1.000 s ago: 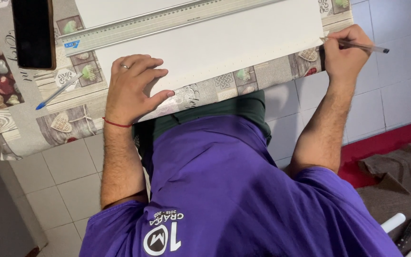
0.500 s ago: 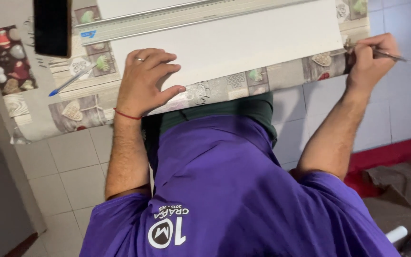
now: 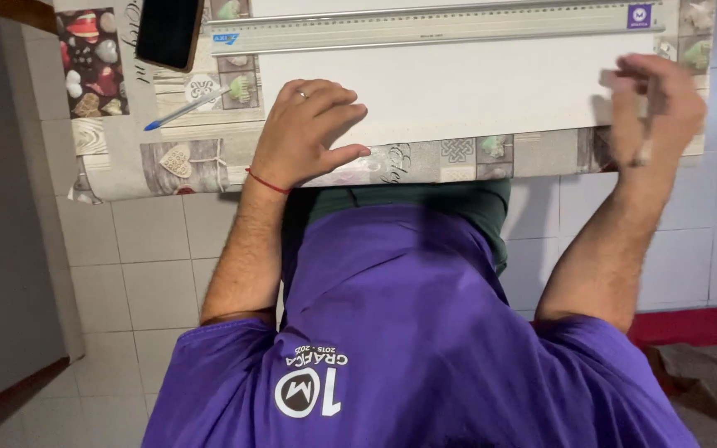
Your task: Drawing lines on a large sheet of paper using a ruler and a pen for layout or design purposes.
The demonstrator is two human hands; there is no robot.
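A large white sheet (image 3: 475,87) lies on a table covered with a patterned cloth (image 3: 201,158). My left hand (image 3: 304,133) rests flat on the sheet's near left corner, fingers spread, with a ring on one finger and a red thread at the wrist. My right hand (image 3: 653,104) is over the sheet's right edge, blurred by motion, fingers closed around a thin pencil. A long pale ruler (image 3: 441,29) lies along the sheet's far side.
A blue pen (image 3: 184,109) and a black phone (image 3: 168,33) lie on the cloth left of the sheet. My purple shirt fills the lower view. Pale floor tiles (image 3: 143,265) show below the table edge, with a grey panel (image 3: 2,249) at the left.
My right hand has moved inward from beyond the table's right end onto the sheet's right edge and is now blurred. My left hand stays pressed on the sheet.
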